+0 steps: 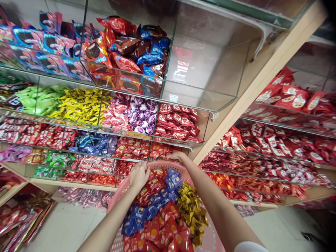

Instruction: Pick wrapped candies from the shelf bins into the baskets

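A pink perforated plastic basket (211, 233) sits low in front of me, filled with wrapped candies. Inside it are red packets (160, 227), blue packets (138, 217) and gold-wrapped candies (193, 210). My left hand (139, 175) is closed at the basket's far left rim, its fingers curled over the edge. Just beyond the far rim, my right hand (176, 156) lies against the front of a shelf bin of red-orange packets (159, 149). Its fingers reach leftward, loosely bent and partly seen, with nothing visible in them.
Clear-walled shelf bins rise ahead, with yellow candies (81, 106), purple-wrapped candies (144, 113) and red packets (177, 120). A slanting wooden divider (252, 94) separates another red-filled rack on the right. Glass shelf edges overhang the lower bins. Pale floor tiles (76, 224) show below.
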The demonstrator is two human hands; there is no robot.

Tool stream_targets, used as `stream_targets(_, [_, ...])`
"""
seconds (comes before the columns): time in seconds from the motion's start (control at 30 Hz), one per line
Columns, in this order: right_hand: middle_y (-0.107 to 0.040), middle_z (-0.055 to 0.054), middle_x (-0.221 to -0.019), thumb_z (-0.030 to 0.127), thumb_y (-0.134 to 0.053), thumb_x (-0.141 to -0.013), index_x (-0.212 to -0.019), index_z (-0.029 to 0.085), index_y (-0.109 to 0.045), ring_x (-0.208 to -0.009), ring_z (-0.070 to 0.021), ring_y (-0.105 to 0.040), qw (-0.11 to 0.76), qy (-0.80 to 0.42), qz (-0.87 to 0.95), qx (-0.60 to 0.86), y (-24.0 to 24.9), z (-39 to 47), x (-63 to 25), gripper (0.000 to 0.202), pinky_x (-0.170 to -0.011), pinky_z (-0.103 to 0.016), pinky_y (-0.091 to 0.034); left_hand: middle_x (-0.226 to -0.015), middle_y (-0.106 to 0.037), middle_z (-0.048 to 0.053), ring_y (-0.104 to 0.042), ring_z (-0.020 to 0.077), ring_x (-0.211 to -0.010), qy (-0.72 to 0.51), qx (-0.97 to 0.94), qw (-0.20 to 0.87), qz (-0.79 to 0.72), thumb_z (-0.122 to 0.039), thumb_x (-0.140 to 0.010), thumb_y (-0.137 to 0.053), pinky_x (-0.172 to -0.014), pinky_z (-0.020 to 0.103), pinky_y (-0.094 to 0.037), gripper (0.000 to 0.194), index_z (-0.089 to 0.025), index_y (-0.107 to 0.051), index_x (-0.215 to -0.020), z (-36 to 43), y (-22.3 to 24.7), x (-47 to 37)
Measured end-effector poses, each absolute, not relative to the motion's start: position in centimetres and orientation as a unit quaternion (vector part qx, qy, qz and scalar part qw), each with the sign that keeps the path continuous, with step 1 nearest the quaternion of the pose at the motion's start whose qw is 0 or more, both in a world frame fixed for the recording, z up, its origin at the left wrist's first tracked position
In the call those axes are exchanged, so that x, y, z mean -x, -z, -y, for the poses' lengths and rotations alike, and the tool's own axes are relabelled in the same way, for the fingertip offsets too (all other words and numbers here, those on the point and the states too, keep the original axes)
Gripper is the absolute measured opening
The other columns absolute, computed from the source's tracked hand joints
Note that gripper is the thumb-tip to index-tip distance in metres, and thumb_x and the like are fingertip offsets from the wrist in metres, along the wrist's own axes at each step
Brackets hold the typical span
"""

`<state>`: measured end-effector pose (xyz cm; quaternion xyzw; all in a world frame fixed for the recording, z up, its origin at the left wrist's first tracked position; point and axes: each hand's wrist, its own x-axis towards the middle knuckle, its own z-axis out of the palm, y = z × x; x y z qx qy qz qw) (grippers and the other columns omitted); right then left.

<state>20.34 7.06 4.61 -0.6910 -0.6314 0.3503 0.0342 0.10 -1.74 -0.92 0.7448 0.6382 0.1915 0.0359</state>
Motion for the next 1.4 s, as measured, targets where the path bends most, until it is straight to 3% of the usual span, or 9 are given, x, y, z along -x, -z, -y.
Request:
stream_targets(0.1, [-0.061,-0.003,-0.081,0.038,-0.050,-0.087,-0.093,0.012,-0.058,-0.066,-0.0113,-0.058,0.008,-0.367,0.609,0.703,-5.9,-6.4,-21.7,0.028,-0.060,-0.027,-0.049,-0.088,-0.058,0.006,-0.053,0.0199,-0.082,-0.189,-0.747,0.034,-0.637,-0.031,-0.085,-0.036,-0.072,0.032,-0.036,0.019,-0.019,-0.049,-0.079,1.7,1.0,-0.1])
stream_targets(0.23, [-0.059,-0.002,-0.059,0.044,-0.052,-0.081,-0.072,0.010,-0.060,-0.052,-0.0097,-0.052,0.058,-0.355,0.646,0.673,-7.7,-4.0,-22.5,0.036,-0.049,-0.021,-0.040,-0.088,-0.058,0.007,-0.054,0.0200,-0.083,-0.184,-0.750,0.032,-0.635,-0.031,-0.085,-0.036,-0.072,0.032,-0.036,0.019,-0.019,-0.050,-0.078,1.6,0.9,-0.1])
stream_targets(0.4, [-0.064,-0.001,-0.078,0.044,-0.060,-0.072,-0.088,0.016,-0.063,-0.071,-0.0142,-0.057,0.110,-0.309,0.751,0.572,-8.5,2.8,-21.4,0.032,-0.063,-0.022,-0.042,-0.087,-0.058,0.006,-0.054,0.0193,-0.082,-0.183,-0.753,0.027,-0.632,-0.030,-0.084,-0.038,-0.072,0.030,-0.036,0.017,-0.019,-0.050,-0.079,1.5,0.9,-0.1])
stream_targets(0.5, [-0.061,-0.007,-0.103,0.037,-0.054,-0.078,-0.110,0.018,-0.057,-0.096,-0.0201,-0.055,0.111,-0.171,0.875,0.439,-8.0,7.1,-20.8,0.037,-0.085,-0.030,-0.041,-0.086,-0.058,0.006,-0.054,0.0190,-0.082,-0.186,-0.754,0.022,-0.630,-0.030,-0.084,-0.038,-0.071,0.030,-0.035,0.016,-0.020,-0.049,-0.078,1.5,1.1,0.0])
stream_targets(0.6, [-0.057,-0.010,-0.112,0.035,-0.049,-0.083,-0.120,0.017,-0.049,-0.107,-0.0212,-0.050,0.075,-0.115,0.919,0.370,-7.5,9.7,-20.9,0.041,-0.093,-0.032,-0.039,-0.084,-0.058,0.005,-0.054,0.0188,-0.081,-0.191,-0.754,0.017,-0.628,-0.030,-0.084,-0.037,-0.070,0.030,-0.035,0.017,-0.020,-0.048,-0.076,1.4,1.3,0.0])
stream_targets(0.9, [-0.052,-0.012,-0.121,0.035,-0.047,-0.086,-0.131,0.017,-0.039,-0.113,-0.0217,-0.047,0.032,-0.115,0.924,0.364,-7.3,11.2,-22.2,0.049,-0.097,-0.033,-0.038,-0.080,-0.057,0.004,-0.054,0.0187,-0.077,-0.205,-0.755,0.009,-0.623,-0.030,-0.083,-0.038,-0.068,0.030,-0.035,0.017,-0.020,-0.047,-0.073,1.4,1.3,-0.1])
stream_targets(1.27, [-0.059,-0.009,-0.111,0.039,-0.055,-0.080,-0.122,0.021,-0.049,-0.106,-0.0210,-0.052,-0.002,-0.181,0.927,0.329,-4.2,12.5,-21.7,0.046,-0.095,-0.034,-0.035,-0.083,-0.057,0.005,-0.054,0.0201,-0.078,-0.206,-0.749,0.007,-0.630,-0.031,-0.084,-0.038,-0.069,0.031,-0.035,0.018,-0.020,-0.049,-0.075,1.6,1.2,-0.2])
stream_targets(1.4, [-0.059,-0.008,-0.114,0.051,-0.056,-0.077,-0.123,0.021,-0.049,-0.106,-0.0225,-0.052,0.010,-0.192,0.930,0.315,-3.8,12.5,-21.4,0.056,-0.094,-0.034,-0.037,-0.083,-0.057,0.006,-0.053,0.0198,-0.078,-0.204,-0.749,0.012,-0.630,-0.031,-0.084,-0.038,-0.068,0.030,-0.034,0.018,-0.019,-0.049,-0.075,1.6,1.1,-0.2])
